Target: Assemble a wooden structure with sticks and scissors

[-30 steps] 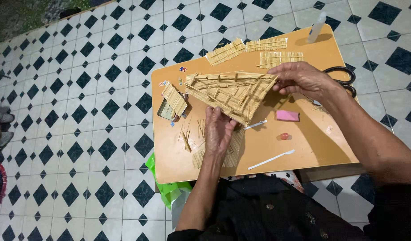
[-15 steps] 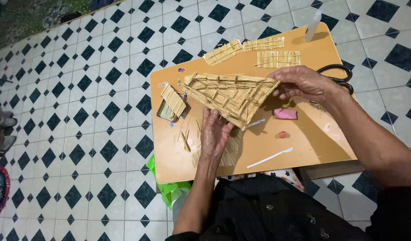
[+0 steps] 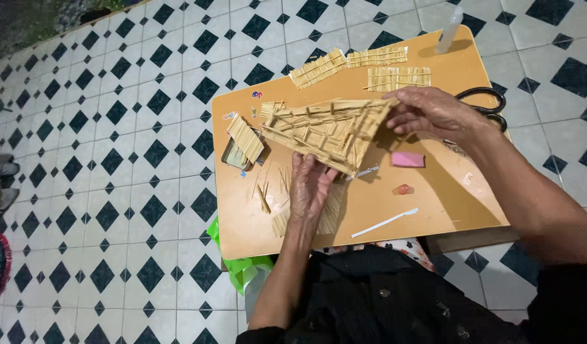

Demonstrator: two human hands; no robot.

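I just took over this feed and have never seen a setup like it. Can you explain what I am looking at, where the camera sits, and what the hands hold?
There is no machine here: a person works with two bare hands, and the single picture comes from a camera on their head, looking down. The right hand grips one corner of a triangular frame of thin wooden sticks, lifted at a tilt. The left hand lies below its lower edge, over loose sticks on the table. The work surface is a small orange table on a black and white tiled floor. On it lie flat stick panels, black scissors, a pink eraser-like block, a white strip and a pale glue-like bottle.
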